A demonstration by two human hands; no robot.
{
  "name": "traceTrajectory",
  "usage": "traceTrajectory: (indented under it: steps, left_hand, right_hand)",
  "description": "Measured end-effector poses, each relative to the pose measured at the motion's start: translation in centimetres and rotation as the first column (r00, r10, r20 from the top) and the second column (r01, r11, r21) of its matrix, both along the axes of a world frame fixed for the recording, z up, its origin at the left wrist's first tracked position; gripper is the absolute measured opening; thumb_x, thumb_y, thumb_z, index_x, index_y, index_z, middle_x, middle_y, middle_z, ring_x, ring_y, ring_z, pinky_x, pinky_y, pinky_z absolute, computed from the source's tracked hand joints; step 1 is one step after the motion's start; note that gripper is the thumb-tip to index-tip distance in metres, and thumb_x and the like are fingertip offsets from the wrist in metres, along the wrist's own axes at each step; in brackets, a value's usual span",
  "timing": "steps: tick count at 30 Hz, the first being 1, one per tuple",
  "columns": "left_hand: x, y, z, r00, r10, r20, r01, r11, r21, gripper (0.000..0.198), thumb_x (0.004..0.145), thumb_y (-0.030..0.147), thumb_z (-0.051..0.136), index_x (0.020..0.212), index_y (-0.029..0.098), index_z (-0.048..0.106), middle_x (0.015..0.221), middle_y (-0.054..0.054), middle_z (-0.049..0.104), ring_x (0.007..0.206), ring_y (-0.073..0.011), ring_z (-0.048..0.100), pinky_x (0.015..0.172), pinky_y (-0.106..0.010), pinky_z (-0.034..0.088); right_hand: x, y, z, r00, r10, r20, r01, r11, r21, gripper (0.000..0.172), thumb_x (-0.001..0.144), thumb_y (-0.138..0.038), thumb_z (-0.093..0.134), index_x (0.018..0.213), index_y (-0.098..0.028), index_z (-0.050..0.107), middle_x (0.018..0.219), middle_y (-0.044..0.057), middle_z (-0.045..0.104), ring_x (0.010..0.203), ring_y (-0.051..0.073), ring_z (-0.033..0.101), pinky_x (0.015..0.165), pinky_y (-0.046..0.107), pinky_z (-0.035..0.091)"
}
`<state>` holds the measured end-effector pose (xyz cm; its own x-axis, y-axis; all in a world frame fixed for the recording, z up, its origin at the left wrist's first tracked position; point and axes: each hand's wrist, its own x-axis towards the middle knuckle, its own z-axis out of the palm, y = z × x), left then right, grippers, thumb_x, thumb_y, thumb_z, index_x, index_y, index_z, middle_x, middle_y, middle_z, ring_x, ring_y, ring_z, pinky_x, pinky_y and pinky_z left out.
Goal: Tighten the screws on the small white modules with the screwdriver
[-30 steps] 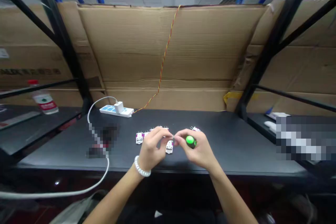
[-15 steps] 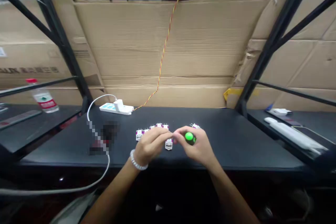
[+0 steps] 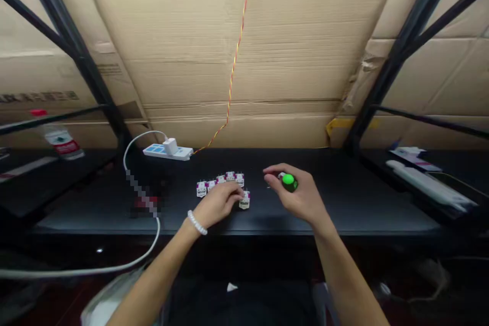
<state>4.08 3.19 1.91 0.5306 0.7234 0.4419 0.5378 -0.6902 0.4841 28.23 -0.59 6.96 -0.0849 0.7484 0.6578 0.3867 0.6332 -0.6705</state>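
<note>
My left hand (image 3: 219,201), with a white bead bracelet (image 3: 197,223) at the wrist, has its fingertips closed at the left edge of a small white and purple part (image 3: 244,200). Behind its fingers stand several similar parts in a slanting row, among them one part (image 3: 201,189) at the left end. In my right hand (image 3: 301,193) lies a screwdriver (image 3: 289,182) with a green and black handle, its butt end towards me and its shaft hidden. The thumb and index finger of that hand reach left, slightly apart. Another white part shows partly behind the handle.
A white power strip (image 3: 179,154) with a plugged-in charger lies at the back left of the black table (image 3: 355,209). Its white cable (image 3: 158,237) runs down the left side. Cardboard (image 3: 183,61) walls the back, black rack posts stand either side, and a bottle (image 3: 63,142) is far left.
My hands have moved apart: the right went right with the screwdriver, the left drew slightly left to the single part's edge. The view has tilted down a little.
</note>
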Motion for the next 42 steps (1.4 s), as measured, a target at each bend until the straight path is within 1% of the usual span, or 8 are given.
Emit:
traceTrajectory:
  steps: [5, 10, 16, 26, 32, 36, 40, 42]
  left_hand:
    - [0.1, 0.4, -0.9, 0.998, 0.001, -0.063, -0.008, 0.994, -0.111, 0.018, 0.097, 0.008, 0.063, 0.088, 0.019, 0.073, 0.094, -0.004, 0.078, 0.092, -0.0213, 0.073, 0.09, -0.032, 0.057]
    - [0.2, 0.5, -1.1, 0.997, -0.006, -0.074, -0.006, 0.987, -0.158, 0.018, 0.097, 0.007, 0.062, 0.087, 0.018, 0.072, 0.096, -0.006, 0.076, 0.096, -0.0224, 0.072, 0.093, -0.034, 0.056]
    - [0.4, 0.4, -1.1, 0.996, -0.022, -0.085, 0.011, 0.992, -0.122, 0.02, 0.098, 0.009, 0.061, 0.085, 0.019, 0.072, 0.098, -0.007, 0.074, 0.098, -0.024, 0.07, 0.096, -0.036, 0.056]
    - [0.7, -0.4, -1.2, 0.992, 0.006, -0.126, -0.013, 0.998, -0.056, 0.021, 0.096, 0.004, 0.056, 0.087, 0.019, 0.068, 0.099, -0.008, 0.071, 0.097, -0.0239, 0.068, 0.093, -0.036, 0.056]
    - [0.5, 0.2, -1.6, 0.995, 0.019, -0.095, -0.027, 0.997, -0.077, 0.02, 0.094, 0.004, 0.058, 0.085, 0.019, 0.069, 0.095, -0.007, 0.072, 0.095, -0.0236, 0.069, 0.092, -0.036, 0.056]
    - [0.5, 0.2, -1.5, 0.994, 0.024, -0.103, -0.033, 0.996, -0.086, 0.02, 0.093, 0.004, 0.058, 0.085, 0.019, 0.069, 0.094, -0.007, 0.073, 0.094, -0.0244, 0.07, 0.091, -0.037, 0.056]
    - [0.5, 0.2, -1.4, 0.995, 0.017, -0.099, -0.025, 0.997, -0.077, 0.019, 0.095, 0.008, 0.059, 0.085, 0.02, 0.071, 0.1, -0.008, 0.074, 0.097, -0.0251, 0.071, 0.094, -0.039, 0.058]
    - [0.4, 0.3, -1.4, 0.997, 0.004, -0.081, -0.009, 0.998, -0.059, 0.019, 0.095, 0.009, 0.06, 0.085, 0.02, 0.071, 0.111, -0.009, 0.076, 0.106, -0.0257, 0.072, 0.102, -0.041, 0.058]
  right_hand:
    - [0.4, 0.0, 0.2, 1.0, -0.009, -0.013, 0.009, 1.0, 0.002, 0.019, 0.096, -0.039, 0.075, 0.094, -0.022, 0.082, 0.087, 0.004, 0.083, 0.072, 0.019, 0.074, 0.07, 0.029, 0.059]
    - [0.4, 0.1, 0.1, 1.0, -0.002, -0.006, 0.002, 1.0, -0.003, 0.019, 0.096, -0.039, 0.074, 0.094, -0.021, 0.081, 0.087, 0.004, 0.082, 0.075, 0.019, 0.075, 0.072, 0.029, 0.059]
    - [0.5, 0.1, 0.1, 1.0, -0.001, -0.001, 0.001, 1.0, 0.006, 0.017, 0.096, -0.037, 0.075, 0.093, -0.022, 0.081, 0.086, 0.003, 0.082, 0.076, 0.019, 0.074, 0.072, 0.029, 0.058]
    - [0.5, 0.2, 0.0, 1.0, 0.0, 0.006, 0.0, 1.0, 0.016, 0.017, 0.097, -0.037, 0.074, 0.093, -0.022, 0.081, 0.085, 0.003, 0.081, 0.073, 0.018, 0.073, 0.07, 0.028, 0.057]
    - [0.6, 0.2, 0.0, 1.0, 0.0, 0.011, -0.001, 1.0, 0.028, 0.017, 0.097, -0.037, 0.074, 0.093, -0.021, 0.081, 0.085, 0.003, 0.081, 0.073, 0.018, 0.073, 0.071, 0.03, 0.057]
    - [0.5, 0.1, 0.1, 1.0, 0.008, 0.014, -0.008, 1.0, 0.02, 0.017, 0.097, -0.035, 0.074, 0.093, -0.021, 0.081, 0.084, 0.003, 0.08, 0.072, 0.017, 0.072, 0.07, 0.029, 0.057]
    - [0.4, 0.2, 0.2, 1.0, 0.008, 0.01, -0.008, 1.0, 0.016, 0.016, 0.097, -0.036, 0.074, 0.093, -0.021, 0.081, 0.084, 0.003, 0.08, 0.073, 0.018, 0.072, 0.07, 0.029, 0.057]
    - [0.3, 0.2, 0.2, 1.0, 0.009, 0.009, -0.009, 1.0, 0.014, 0.017, 0.096, -0.036, 0.074, 0.092, -0.021, 0.081, 0.084, 0.003, 0.08, 0.074, 0.018, 0.072, 0.07, 0.03, 0.056]
